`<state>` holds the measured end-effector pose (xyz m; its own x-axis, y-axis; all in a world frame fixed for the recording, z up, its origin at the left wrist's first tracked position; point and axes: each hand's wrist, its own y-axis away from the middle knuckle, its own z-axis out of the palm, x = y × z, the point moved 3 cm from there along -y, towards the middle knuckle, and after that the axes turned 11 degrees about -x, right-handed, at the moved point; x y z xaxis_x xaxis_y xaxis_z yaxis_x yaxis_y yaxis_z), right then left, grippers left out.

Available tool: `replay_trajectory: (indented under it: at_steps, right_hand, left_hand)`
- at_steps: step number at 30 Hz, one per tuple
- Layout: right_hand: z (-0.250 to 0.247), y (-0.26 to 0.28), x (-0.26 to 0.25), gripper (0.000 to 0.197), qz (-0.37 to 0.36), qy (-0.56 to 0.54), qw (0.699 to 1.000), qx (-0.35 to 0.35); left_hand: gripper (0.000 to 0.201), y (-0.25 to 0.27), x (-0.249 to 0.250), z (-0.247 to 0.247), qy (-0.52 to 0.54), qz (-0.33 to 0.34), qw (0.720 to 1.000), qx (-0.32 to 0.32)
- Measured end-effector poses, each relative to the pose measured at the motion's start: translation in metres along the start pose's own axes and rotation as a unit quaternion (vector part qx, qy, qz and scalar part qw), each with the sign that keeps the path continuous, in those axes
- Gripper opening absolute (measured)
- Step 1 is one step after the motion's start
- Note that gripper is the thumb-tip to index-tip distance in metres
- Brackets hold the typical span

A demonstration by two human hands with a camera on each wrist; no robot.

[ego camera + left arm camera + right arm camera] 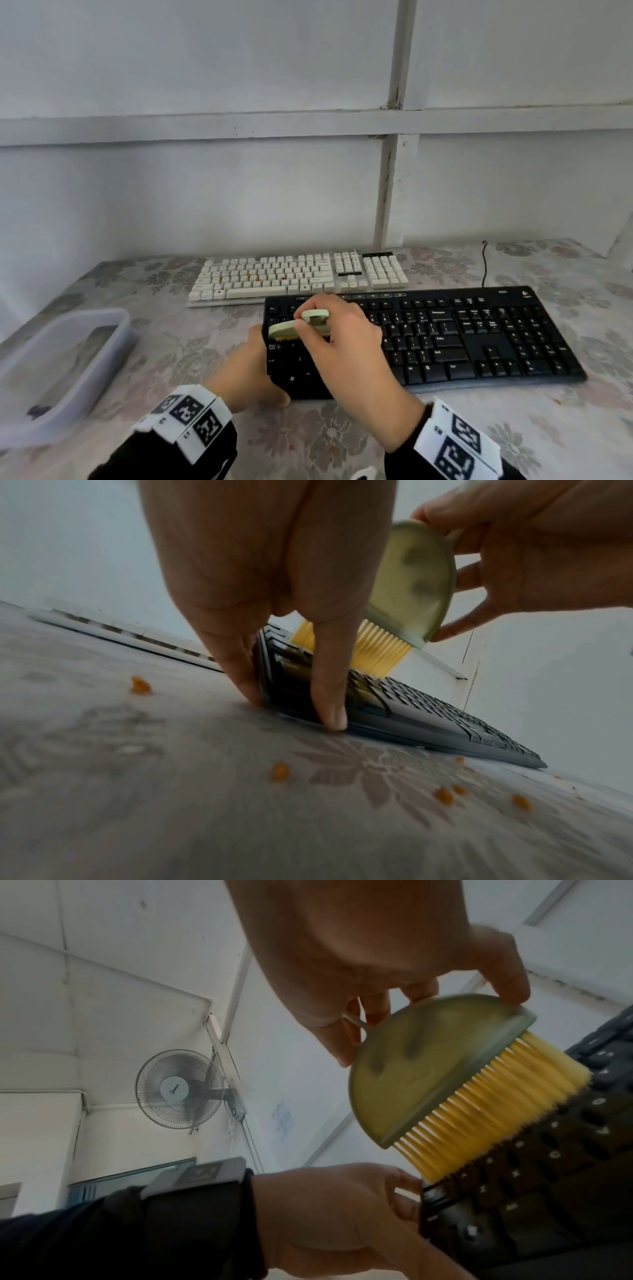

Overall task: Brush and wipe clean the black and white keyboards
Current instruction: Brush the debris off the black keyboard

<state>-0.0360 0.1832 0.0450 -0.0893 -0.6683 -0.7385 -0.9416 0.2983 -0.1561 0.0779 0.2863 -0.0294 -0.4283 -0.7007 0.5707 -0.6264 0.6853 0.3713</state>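
The black keyboard lies lengthwise across the flowered tablecloth, its long axis running off to the right of the left hand, whose fingers and thumb clamp its left end, while the white keyboard sits parallel just behind. The right hand pinches a pale green brush, yellow bristles pointing down onto keys beside that clamp, near the "Caps Lock" legend. Orange crumbs dot the cloth by the left fingers; a clear tub lies further left.

Soft even daylight, faint shadows, wrist views dim, blurred, edge-warped
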Motion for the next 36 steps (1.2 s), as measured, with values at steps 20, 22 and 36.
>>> replay_trajectory:
  at_steps: [20,22,36]
  right_hand:
    - [-0.001,0.008,-0.007,0.007,0.003,-0.022,1.000,-0.011]
    - [-0.003,0.008,0.002,0.007,0.026,0.006,1.000,0.003]
    - [-0.024,0.018,0.024,0.014,0.025,0.004,0.996,0.084]
  left_hand:
    - [0.101,-0.001,0.001,0.001,0.012,0.000,1.000,0.013]
    - [0.100,-0.001,0.000,0.001,0.024,0.002,1.000,0.008]
    - [0.099,0.003,0.003,0.001,0.050,0.010,0.999,-0.007]
